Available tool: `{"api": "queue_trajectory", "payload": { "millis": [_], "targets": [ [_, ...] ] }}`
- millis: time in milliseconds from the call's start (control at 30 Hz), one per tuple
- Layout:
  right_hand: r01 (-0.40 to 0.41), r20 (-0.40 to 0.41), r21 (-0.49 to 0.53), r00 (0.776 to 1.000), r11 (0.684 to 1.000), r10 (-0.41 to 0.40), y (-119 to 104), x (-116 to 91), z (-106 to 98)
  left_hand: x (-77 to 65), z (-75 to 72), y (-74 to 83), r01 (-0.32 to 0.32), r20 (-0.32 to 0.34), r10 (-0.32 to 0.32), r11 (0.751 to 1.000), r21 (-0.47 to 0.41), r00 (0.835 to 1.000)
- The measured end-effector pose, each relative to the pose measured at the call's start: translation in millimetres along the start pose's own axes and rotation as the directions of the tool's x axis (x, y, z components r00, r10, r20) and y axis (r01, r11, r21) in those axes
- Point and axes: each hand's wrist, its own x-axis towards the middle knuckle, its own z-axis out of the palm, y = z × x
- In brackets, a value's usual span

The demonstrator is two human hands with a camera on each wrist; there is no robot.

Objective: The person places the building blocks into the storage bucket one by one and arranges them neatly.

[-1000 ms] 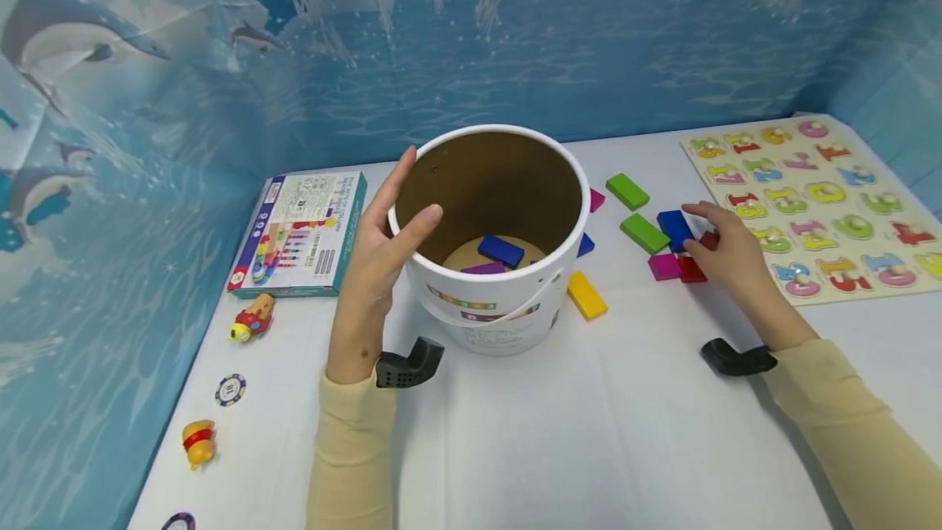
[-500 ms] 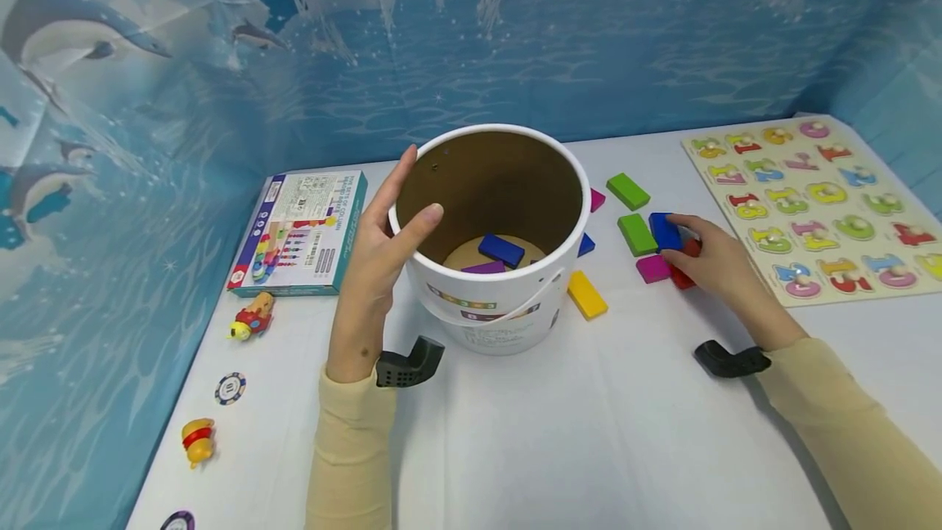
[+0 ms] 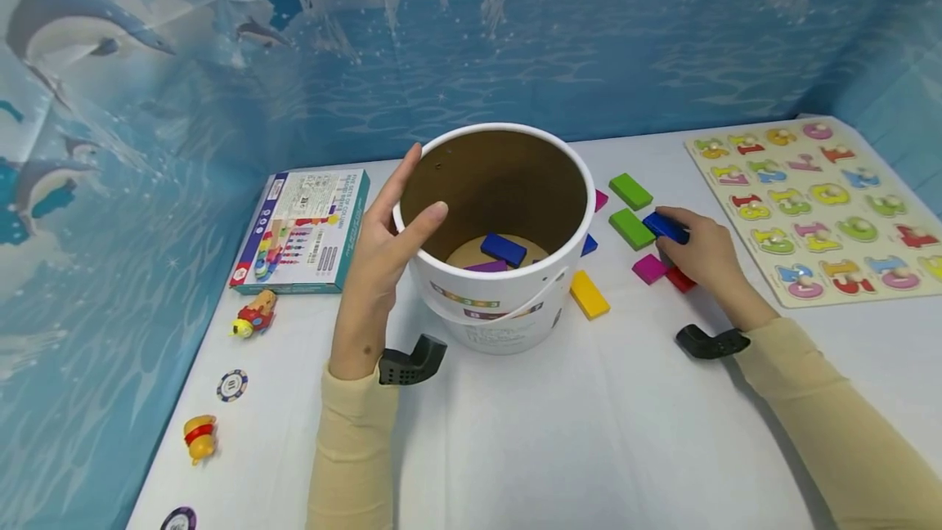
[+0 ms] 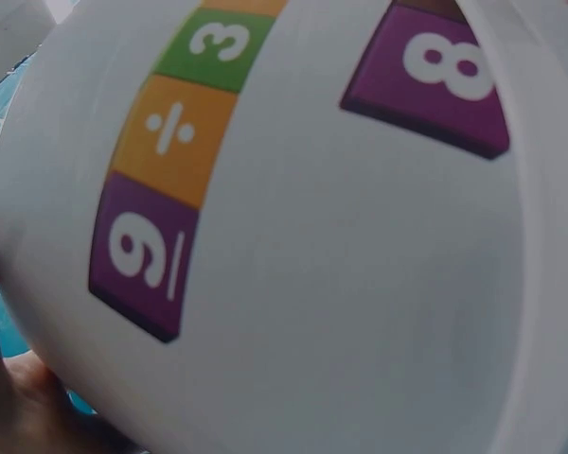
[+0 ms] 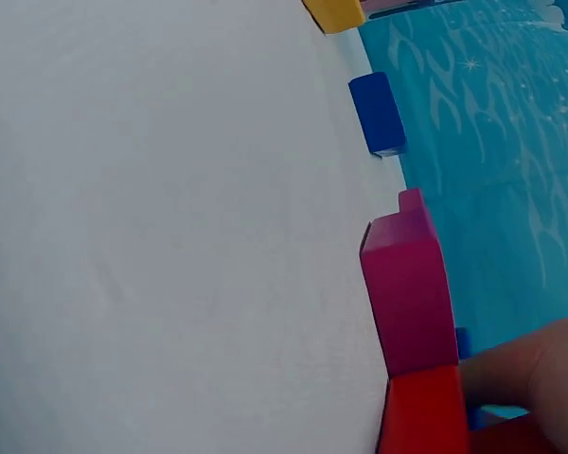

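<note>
A white bucket (image 3: 491, 285) stands upright, with a blue block (image 3: 504, 249) and a purple block (image 3: 487, 267) visible inside. My left hand (image 3: 383, 248) rests against its left side, fingers and thumb extended at the rim. My right hand (image 3: 699, 248) pinches another blue block (image 3: 666, 228), which is tilted, between thumb and fingers. Below that hand lie a red block (image 3: 681, 279), partly covered, and a magenta block (image 3: 650, 269). The right wrist view shows the red block (image 5: 421, 411) touching the magenta one (image 5: 409, 293). Two green blocks (image 3: 631, 229) lie just left of the hand.
A yellow block (image 3: 589, 294) lies right of the bucket, and another blue block (image 3: 589, 244) is partly hidden behind it. A number puzzle board (image 3: 817, 211) is at right. A flat box (image 3: 302, 231), small toys (image 3: 254, 315) and a chip (image 3: 232, 385) line the left.
My right hand has moved left and now tilts the blue block in its grip. The nearby green, magenta and red blocks have shifted slightly left. My left hand has stayed at the bucket.
</note>
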Motion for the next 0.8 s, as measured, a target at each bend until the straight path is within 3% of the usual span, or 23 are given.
{"api": "queue_trajectory", "payload": {
  "millis": [167,267,333,400,533,567,600,667,733,800],
  "targets": [
    [-0.068,0.028,0.206,0.998,0.976,0.063,2.9,2.5,-2.1,0.5,0.4,0.4,0.0,0.0,0.0,1.0,0.014,1.0],
    [-0.119,0.063,0.346,0.993,0.931,0.103,-4.9,4.6,-10.8,0.4,0.1,0.6,0.0,-0.002,0.0,1.0,0.023,1.0],
    [-0.12,0.078,0.457,0.992,0.881,0.094,-19.6,2.2,-23.2,0.4,0.0,0.8,-0.002,-0.002,0.002,1.0,0.025,1.0],
    [-0.084,0.081,0.629,0.996,0.773,0.042,-43.7,-4.6,-40.0,0.5,0.2,1.1,-0.002,-0.002,0.002,1.0,0.026,1.0],
    [0.033,0.039,0.871,0.99,0.49,-0.135,-91.4,-18.8,-67.3,0.8,0.3,1.3,-0.004,0.001,0.004,1.0,0.02,1.0],
    [0.052,0.025,0.899,0.985,0.434,-0.171,-102.3,-21.7,-71.7,0.8,0.5,1.5,-0.003,0.002,0.003,1.0,0.018,1.0],
    [0.07,0.016,0.91,0.979,0.408,-0.205,-113.3,-24.3,-75.6,0.8,0.7,1.6,-0.003,0.002,0.003,1.0,0.015,1.0],
    [0.091,0.014,0.92,0.964,0.381,-0.266,-135.0,-28.3,-80.4,0.6,1.0,1.6,-0.002,0.0,0.002,1.0,0.011,1.0],
    [0.093,0.038,0.916,0.948,0.39,-0.317,-156.3,-30.8,-81.3,0.0,1.1,1.6,0.0,-0.002,0.0,1.0,0.006,1.0],
    [0.103,0.075,0.88,0.934,0.464,-0.349,-175.7,-31.1,-79.3,-0.5,1.1,1.4,0.002,-0.005,-0.002,1.0,0.003,1.0]
  ]
}}
